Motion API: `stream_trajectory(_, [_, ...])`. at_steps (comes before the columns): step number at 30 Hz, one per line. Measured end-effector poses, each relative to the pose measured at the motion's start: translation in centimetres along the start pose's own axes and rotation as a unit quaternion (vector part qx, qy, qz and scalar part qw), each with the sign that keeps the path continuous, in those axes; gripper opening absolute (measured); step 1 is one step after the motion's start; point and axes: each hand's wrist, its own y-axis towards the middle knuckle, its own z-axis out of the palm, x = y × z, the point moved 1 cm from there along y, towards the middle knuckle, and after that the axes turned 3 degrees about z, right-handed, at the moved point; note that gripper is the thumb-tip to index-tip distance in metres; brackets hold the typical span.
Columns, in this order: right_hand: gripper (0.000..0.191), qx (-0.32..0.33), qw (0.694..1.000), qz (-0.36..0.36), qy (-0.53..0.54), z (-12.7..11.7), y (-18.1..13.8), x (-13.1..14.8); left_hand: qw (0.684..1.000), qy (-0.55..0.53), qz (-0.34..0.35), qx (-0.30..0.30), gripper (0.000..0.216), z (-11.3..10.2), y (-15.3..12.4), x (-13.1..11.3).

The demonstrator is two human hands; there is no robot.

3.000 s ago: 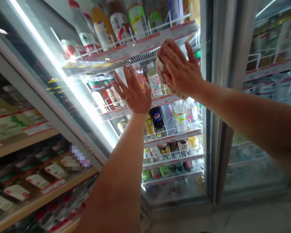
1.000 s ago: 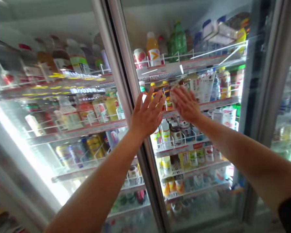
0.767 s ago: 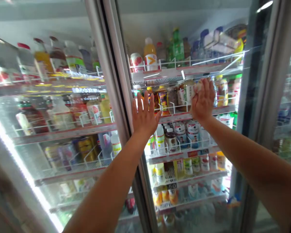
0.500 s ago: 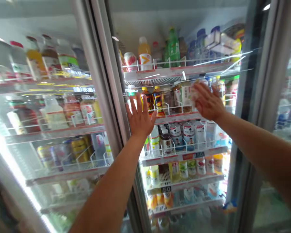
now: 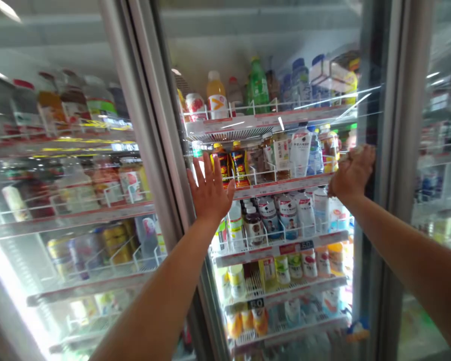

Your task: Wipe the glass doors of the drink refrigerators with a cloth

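Note:
I face a drinks cooler with a glass door (image 5: pixel 285 165). My left hand (image 5: pixel 209 190) lies flat and open on the glass near the door's left edge, fingers spread upward. My right hand (image 5: pixel 352 170) presses a small pale cloth (image 5: pixel 349 154) against the glass at the door's right edge, fingers curled over it. Only a sliver of the cloth shows above the fingers. Behind the glass stand rows of bottles and cans on white wire shelves (image 5: pixel 270 188).
A grey door frame (image 5: pixel 146 130) runs up on the left, with another glass door (image 5: pixel 67 190) and lit shelves beyond it. A second grey frame post (image 5: pixel 394 165) stands on the right, beside a further cooler door (image 5: pixel 439 150).
My right hand has slid with the cloth across the glass from the door's middle to its right edge. My left hand stays flat on the glass. The view has shifted right.

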Motion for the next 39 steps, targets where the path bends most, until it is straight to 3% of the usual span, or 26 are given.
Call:
stream_trajectory(5, [0.065,0.022,0.989,-0.137,0.041,2.0,0.8,8.8,1.000,-0.014,0.006,-0.008,0.072,0.1,0.0,0.2])
stream_trajectory(8, [0.064,0.055,0.978,-0.192,0.055,1.9,-1.8,13.6,0.999,-0.027,0.011,-0.014,0.073,0.2,0.0,0.2])
stream_trajectory(11, [0.063,0.128,0.953,-0.263,0.077,1.3,-5.7,17.7,0.999,-0.040,0.027,-0.023,0.074,0.3,-0.2,0.5])
stream_trajectory(15, [0.062,0.221,0.916,-0.315,0.117,0.7,-10.6,21.7,0.990,-0.054,0.119,-0.044,0.061,0.4,-0.9,1.4])
stream_trajectory(18, [0.066,0.292,0.883,-0.333,0.154,0.3,-11.8,22.8,0.981,-0.055,0.184,-0.039,0.056,0.3,-1.1,2.0])
stream_trajectory(20, [0.074,0.336,0.853,-0.350,0.193,-0.2,-10.7,22.4,0.980,-0.032,0.197,-0.024,0.052,0.2,-1.1,2.0])
stream_trajectory(22, [0.083,0.337,0.849,-0.343,0.220,-0.9,-8.2,20.5,0.981,-0.010,0.194,-0.018,0.048,0.1,-1.1,1.9])
stream_trajectory(24, [0.077,0.277,0.896,-0.290,0.191,-1.4,-4.8,17.1,0.981,-0.002,0.193,-0.021,0.044,-0.1,-1.1,1.6])
stream_trajectory(27, [0.067,0.159,0.973,-0.158,0.063,-1.4,-0.5,10.3,0.979,-0.013,0.200,-0.040,0.040,-0.2,-1.3,1.3])
stream_trajectory(29, [0.064,0.134,0.985,-0.110,0.007,-1.0,0.8,6.3,0.977,-0.024,0.205,-0.056,0.037,-0.2,-1.3,1.4])
stream_trajectory(31, [0.062,0.114,0.985,-0.128,-0.022,-0.7,0.9,3.8,0.976,-0.029,0.202,-0.077,0.032,-0.2,-1.3,1.5])
stream_trajectory(35, [0.060,0.082,0.985,-0.149,-0.013,-0.2,0.2,2.4,0.970,-0.042,0.224,-0.088,0.028,-0.1,-1.5,1.3])
stream_trajectory(39, [0.060,0.074,0.985,-0.153,0.019,0.1,0.4,2.3,0.974,-0.056,0.218,0.006,0.055,-0.2,-1.6,-0.6])
